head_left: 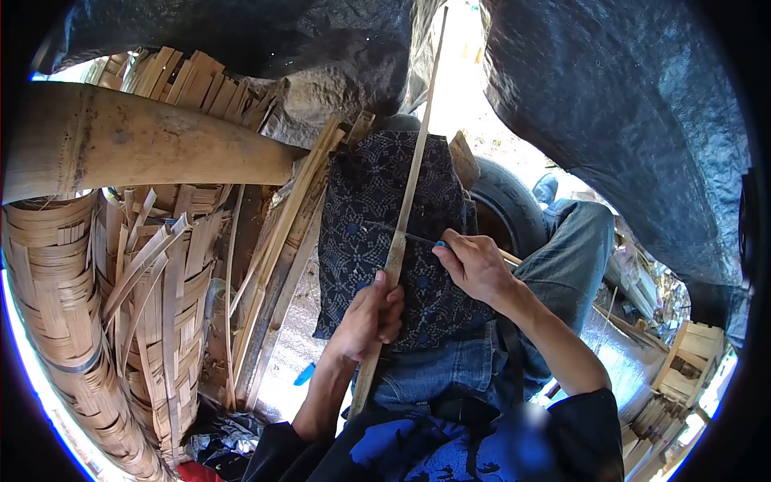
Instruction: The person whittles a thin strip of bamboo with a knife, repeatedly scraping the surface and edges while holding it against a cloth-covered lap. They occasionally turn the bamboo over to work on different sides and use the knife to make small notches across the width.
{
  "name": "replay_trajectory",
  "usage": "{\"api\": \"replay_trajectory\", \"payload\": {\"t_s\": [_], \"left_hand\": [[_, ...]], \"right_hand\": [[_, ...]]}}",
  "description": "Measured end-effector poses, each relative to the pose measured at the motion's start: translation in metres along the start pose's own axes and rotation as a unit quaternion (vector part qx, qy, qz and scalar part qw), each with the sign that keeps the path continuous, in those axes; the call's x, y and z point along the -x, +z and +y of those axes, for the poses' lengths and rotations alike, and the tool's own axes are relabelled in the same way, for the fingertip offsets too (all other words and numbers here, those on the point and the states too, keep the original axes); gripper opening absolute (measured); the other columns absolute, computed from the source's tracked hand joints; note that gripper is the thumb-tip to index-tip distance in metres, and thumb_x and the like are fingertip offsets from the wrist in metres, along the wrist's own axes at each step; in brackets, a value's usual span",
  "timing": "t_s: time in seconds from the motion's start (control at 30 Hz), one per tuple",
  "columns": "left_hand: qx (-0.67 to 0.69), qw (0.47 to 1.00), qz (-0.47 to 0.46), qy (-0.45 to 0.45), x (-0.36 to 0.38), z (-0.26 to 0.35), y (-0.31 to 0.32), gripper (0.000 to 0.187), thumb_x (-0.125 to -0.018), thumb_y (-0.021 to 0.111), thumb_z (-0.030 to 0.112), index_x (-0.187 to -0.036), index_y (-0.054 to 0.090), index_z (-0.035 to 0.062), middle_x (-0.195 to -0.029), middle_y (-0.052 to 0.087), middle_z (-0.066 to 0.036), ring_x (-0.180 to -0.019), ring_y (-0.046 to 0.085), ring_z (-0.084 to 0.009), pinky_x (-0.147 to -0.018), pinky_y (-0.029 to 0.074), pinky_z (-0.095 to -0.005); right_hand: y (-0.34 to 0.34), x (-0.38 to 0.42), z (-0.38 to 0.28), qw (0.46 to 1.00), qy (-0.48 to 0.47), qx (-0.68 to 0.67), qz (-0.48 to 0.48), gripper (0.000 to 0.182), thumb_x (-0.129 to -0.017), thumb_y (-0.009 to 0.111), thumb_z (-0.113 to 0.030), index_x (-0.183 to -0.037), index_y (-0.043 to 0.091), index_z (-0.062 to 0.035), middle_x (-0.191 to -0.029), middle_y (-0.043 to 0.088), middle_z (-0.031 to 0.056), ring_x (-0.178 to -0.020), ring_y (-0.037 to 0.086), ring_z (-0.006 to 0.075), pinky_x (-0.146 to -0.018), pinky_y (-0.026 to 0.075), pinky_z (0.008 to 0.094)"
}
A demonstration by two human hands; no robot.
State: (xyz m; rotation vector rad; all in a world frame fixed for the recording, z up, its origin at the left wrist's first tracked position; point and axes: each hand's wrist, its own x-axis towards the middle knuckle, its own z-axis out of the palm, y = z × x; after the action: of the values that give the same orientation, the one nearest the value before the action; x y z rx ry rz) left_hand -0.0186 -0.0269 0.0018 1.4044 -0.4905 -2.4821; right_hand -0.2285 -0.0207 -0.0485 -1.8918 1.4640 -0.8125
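Observation:
A long, thin bamboo strip (415, 166) runs from my lap up past the top of the view. My left hand (371, 318) is closed around its lower part, thumb on top. In my right hand (475, 267), pinched between thumb and fingers, is a thin dark blade (421, 239) with a bit of blue at the grip. The blade lies across the strip, just above my left hand. Beneath both, a dark patterned cloth (353, 265) covers my lap.
A thick bamboo pole (185, 145) juts in from the left above woven bamboo rolls (60, 281). Split bamboo pieces (277, 241) lean left of the cloth. A tire (514, 210) is beyond my bent knee (578, 241). Dark sheeting (618, 104) hangs overhead; a wooden crate (692, 361) is at right.

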Motion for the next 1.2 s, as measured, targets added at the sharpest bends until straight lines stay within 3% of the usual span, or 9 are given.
{"api": "replay_trajectory", "payload": {"t_s": [0.2,0.43,0.7,0.87,1.03,1.2], "left_hand": [[-0.009,1.000,-0.002,-0.004,-0.001,0.000,-0.001,0.048,-0.096,0.025,0.055,-0.074,0.035,0.0142,-0.057,0.023,0.006,-0.043,0.021,-0.0073,-0.040,0.020,-0.0232],[0.012,1.000,0.000,0.005,-0.001,-0.001,0.000,0.046,-0.096,0.029,0.054,-0.072,0.034,0.0154,-0.055,0.023,0.006,-0.042,0.021,-0.0067,-0.039,0.019,-0.0231],[-0.029,0.999,0.021,0.000,0.000,-0.004,0.001,0.047,-0.097,0.026,0.053,-0.072,0.035,0.0139,-0.058,0.024,0.006,-0.044,0.022,-0.0073,-0.040,0.022,-0.0231],[-0.005,0.999,0.046,0.001,0.000,-0.003,0.008,0.046,-0.096,0.030,0.054,-0.071,0.034,0.0156,-0.057,0.022,0.007,-0.043,0.019,-0.0063,-0.039,0.019,-0.0233],[-0.085,0.994,0.062,0.010,-0.002,-0.006,0.009,0.046,-0.097,0.028,0.053,-0.073,0.037,0.0150,-0.057,0.023,0.007,-0.044,0.019,-0.0057,-0.039,0.018,-0.0229],[-0.072,0.996,0.056,0.011,-0.002,-0.001,0.007,0.045,-0.097,0.027,0.052,-0.074,0.037,0.0149,-0.058,0.023,0.007,-0.044,0.019,-0.0054,-0.039,0.017,-0.0224]], "right_hand": [[-0.006,-0.009,-0.003,0.997,0.009,0.074,-0.030,0.025,-0.089,0.058,-0.023,-0.079,0.049,-0.0014,-0.059,0.055,0.0110,-0.047,0.056,0.0276,-0.043,0.045,0.0379],[-0.002,-0.013,-0.001,0.997,-0.008,0.068,-0.016,0.028,-0.089,0.059,-0.026,-0.078,0.049,-0.0025,-0.058,0.055,0.0101,-0.045,0.055,0.0256,-0.041,0.043,0.0365],[-0.002,-0.012,-0.004,0.983,-0.019,0.180,-0.042,0.030,-0.087,0.061,-0.032,-0.077,0.048,-0.0061,-0.054,0.053,0.0065,-0.045,0.057,0.0219,-0.040,0.046,0.0330],[0.005,0.010,-0.007,0.977,0.002,0.209,-0.035,0.028,-0.088,0.060,-0.032,-0.078,0.047,-0.0077,-0.055,0.055,0.0068,-0.046,0.059,0.0230,-0.040,0.047,0.0341],[0.001,0.010,-0.010,0.968,0.062,0.225,-0.095,0.027,-0.088,0.059,-0.030,-0.082,0.046,-0.0069,-0.057,0.057,0.0092,-0.051,0.063,0.0250,-0.040,0.048,0.0353],[-0.008,-0.014,-0.006,0.971,0.036,0.230,-0.063,0.026,-0.089,0.057,-0.028,-0.085,0.047,-0.0052,-0.055,0.055,0.0098,-0.047,0.060,0.0248,-0.038,0.046,0.0348]]}}
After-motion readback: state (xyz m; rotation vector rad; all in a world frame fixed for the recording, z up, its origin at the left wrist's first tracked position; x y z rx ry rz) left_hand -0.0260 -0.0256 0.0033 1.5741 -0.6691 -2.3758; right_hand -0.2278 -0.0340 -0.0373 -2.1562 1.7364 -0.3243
